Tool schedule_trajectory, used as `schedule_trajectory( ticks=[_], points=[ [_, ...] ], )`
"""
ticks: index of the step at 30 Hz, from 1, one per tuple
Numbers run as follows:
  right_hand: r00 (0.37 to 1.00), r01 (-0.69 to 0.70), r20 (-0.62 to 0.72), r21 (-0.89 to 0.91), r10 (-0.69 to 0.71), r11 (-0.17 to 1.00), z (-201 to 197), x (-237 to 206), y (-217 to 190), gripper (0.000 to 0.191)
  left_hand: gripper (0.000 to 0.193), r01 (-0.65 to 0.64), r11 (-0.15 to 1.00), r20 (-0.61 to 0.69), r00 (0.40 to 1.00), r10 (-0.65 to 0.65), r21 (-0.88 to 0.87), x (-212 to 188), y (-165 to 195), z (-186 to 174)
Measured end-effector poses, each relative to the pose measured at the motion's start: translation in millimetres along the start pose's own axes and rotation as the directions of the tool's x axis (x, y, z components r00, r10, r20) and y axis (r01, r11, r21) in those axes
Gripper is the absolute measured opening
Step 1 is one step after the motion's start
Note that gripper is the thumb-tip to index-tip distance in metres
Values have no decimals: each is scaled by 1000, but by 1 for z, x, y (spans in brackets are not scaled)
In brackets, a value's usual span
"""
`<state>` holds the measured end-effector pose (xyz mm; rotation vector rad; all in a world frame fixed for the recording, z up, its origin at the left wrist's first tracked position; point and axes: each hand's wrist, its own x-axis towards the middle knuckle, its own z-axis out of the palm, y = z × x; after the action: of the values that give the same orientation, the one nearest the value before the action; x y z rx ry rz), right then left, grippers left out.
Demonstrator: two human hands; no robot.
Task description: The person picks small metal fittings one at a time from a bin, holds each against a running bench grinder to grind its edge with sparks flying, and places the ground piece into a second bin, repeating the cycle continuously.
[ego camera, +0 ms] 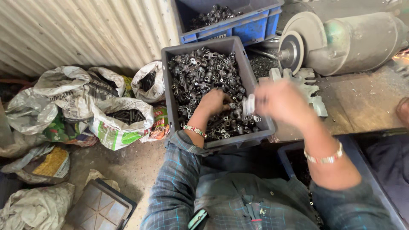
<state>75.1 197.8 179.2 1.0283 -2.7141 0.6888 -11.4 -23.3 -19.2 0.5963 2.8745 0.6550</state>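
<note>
The grey crate (168, 81), heaped with small dark metal parts (204, 76), is seen resting across the lap with its near edge against the shirt, not on the surface (362, 102); a slip or a tilt toward the floor could be caused by any sideways push while parts are dug out, and the heap could then be spilled among the sacks (119, 121) lying to the left. The left hand (213, 102) is buried among the parts in the near half of the crate, its fingers curled down into the heap; whether a part is gripped cannot be told, since the fingertips are hidden. Sharp or burred edges in the pile could nick the bare fingers. The right hand (279, 100) is held above the crate's right rim, blurred by motion, and a small pale part (250, 104) is seen at its fingertips, seemingly pinched there, though the grip is not shown clearly. A loose pinch at that speed could let the part be dropped back into the heap or over the rim. The grinding wheel (292, 51) on its motor (353, 40) stands well apart up and to the right on the surface, near enough that a careless reach could bring the wrist bracelet (326, 158) close to it. A blue crate (251, 25) with more parts is placed just behind the grey one.
</note>
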Motion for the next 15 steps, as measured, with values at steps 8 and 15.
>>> schedule_trajectory(
  ticks=[8,15],
  points=[
    [864,-39,-500,60,64,997,-2,0,-6,40,31,-349,694,-497,867,-15,-630,-6,20,-15],
    [908,-152,-307,396,286,906,97,-17,32,39,43,-355,794,-543,839,38,-493,-13,36,-20]
  ],
)
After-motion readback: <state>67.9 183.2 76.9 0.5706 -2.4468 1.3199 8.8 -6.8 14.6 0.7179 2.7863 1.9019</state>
